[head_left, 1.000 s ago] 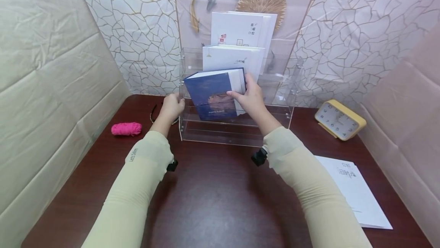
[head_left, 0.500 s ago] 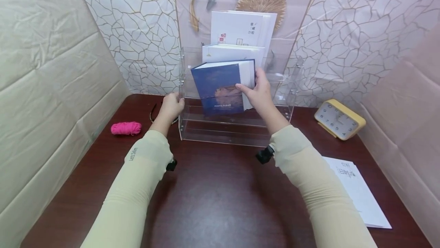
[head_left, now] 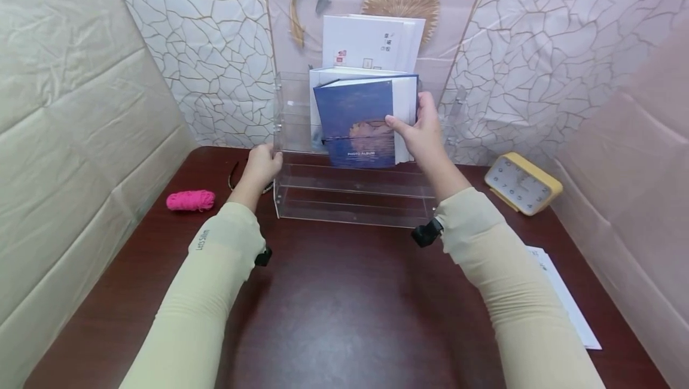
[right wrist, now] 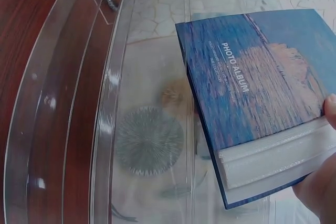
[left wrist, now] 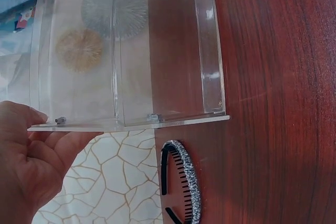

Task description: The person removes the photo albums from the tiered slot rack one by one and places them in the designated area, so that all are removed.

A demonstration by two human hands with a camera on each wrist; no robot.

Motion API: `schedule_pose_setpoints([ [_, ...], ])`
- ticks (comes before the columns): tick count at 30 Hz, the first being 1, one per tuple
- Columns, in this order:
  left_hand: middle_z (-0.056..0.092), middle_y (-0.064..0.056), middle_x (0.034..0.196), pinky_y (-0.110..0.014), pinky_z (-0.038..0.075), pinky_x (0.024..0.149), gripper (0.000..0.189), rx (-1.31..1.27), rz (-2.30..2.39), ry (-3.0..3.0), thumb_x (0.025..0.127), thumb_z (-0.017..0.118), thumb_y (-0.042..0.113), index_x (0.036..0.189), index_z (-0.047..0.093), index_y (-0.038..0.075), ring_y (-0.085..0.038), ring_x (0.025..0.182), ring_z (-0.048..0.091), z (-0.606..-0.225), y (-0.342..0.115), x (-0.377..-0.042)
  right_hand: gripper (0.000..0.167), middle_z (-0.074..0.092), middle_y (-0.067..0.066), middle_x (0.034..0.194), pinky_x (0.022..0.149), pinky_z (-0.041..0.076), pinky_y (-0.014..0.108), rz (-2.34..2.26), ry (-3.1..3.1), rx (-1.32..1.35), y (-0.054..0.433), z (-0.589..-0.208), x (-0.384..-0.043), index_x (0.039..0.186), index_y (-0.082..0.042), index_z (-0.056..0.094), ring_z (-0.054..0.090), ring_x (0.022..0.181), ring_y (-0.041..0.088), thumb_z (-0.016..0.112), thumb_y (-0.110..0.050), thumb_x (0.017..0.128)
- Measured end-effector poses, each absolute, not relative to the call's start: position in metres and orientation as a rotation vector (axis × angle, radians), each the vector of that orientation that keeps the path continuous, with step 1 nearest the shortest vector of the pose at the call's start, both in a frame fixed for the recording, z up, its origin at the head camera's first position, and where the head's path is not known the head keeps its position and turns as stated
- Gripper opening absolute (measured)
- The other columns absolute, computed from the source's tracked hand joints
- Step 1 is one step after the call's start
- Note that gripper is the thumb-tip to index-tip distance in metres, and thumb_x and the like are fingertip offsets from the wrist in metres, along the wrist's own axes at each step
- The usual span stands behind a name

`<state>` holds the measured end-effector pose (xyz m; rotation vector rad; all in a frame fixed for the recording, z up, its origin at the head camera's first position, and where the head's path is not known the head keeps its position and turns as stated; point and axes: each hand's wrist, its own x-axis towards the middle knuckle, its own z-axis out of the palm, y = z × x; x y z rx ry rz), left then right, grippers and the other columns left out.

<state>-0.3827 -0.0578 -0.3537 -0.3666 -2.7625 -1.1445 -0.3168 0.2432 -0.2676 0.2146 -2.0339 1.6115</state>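
A blue photo album with a seascape cover is in my right hand, thumb on the front and fingers behind its right side. It tilts slightly and overlaps the upper tiers of a clear acrylic rack. My left hand grips the rack's left side panel, thumb inside and fingers outside, as the left wrist view shows. Behind the album, a white album and a taller white album stand in the rack. In the right wrist view the album slants over the clear tiers.
Left of the rack lie a pink yarn bundle and a glittery black headband. On the right stand a yellow alarm clock and a white book or folder, partly hidden by the right sleeve. Curtained walls enclose the dark red table.
My right hand has lifted the blue photo album up and to the right, and it covers more of the white album behind. My left hand keeps its grip on the rack.
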Motion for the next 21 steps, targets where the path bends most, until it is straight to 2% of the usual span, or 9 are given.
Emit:
schedule_pose_setpoints([
  [6, 0.064, -0.022, 0.088, -0.043, 0.046, 0.081, 0.027, -0.365, -1.161, -2.763, 0.095, 0.044, 0.010, 0.108, 0.060, -0.008, -0.031, 0.085, 0.058, -0.353, -0.058, -0.382, 0.041, 0.058, 0.015, 0.107, 0.088, 0.046, 0.032, 1.712, -1.930, 0.192, 0.251, -0.263, -0.310, 0.107, -0.004, 0.042, 0.056, 0.099, 0.023, 0.069, 0.008, 0.079],
  [10, 0.064, -0.022, 0.088, -0.044, 0.046, 0.082, 0.027, -0.390, -1.147, -2.761, 0.094, 0.044, 0.010, 0.108, 0.060, -0.008, -0.032, 0.085, 0.057, -0.354, -0.057, -0.381, 0.040, 0.060, 0.012, 0.103, 0.085, 0.048, 0.031, 1.830, -1.803, 0.188, 0.260, -0.257, -0.297, 0.105, -0.006, 0.045, 0.058, 0.096, 0.023, 0.067, 0.013, 0.077],
  [17, 0.062, -0.021, 0.078, -0.046, 0.045, 0.078, 0.022, -0.404, -1.106, -2.733, 0.093, 0.044, 0.008, 0.094, 0.059, -0.008, -0.034, 0.078, 0.055, -0.354, -0.060, -0.383, 0.037, 0.063, 0.010, 0.101, 0.077, 0.051, 0.027, 1.981, -1.691, 0.145, 0.278, -0.249, -0.274, 0.107, -0.006, 0.045, 0.061, 0.092, 0.021, 0.065, 0.012, 0.080],
  [21, 0.064, -0.022, 0.082, -0.047, 0.044, 0.082, 0.022, -0.416, -1.109, -2.730, 0.093, 0.044, 0.009, 0.095, 0.059, -0.007, -0.034, 0.083, 0.056, -0.355, -0.059, -0.383, 0.035, 0.063, 0.011, 0.101, 0.074, 0.052, 0.027, 2.013, -1.689, 0.090, 0.288, -0.252, -0.257, 0.106, -0.005, 0.045, 0.063, 0.089, 0.021, 0.065, 0.009, 0.081],
])
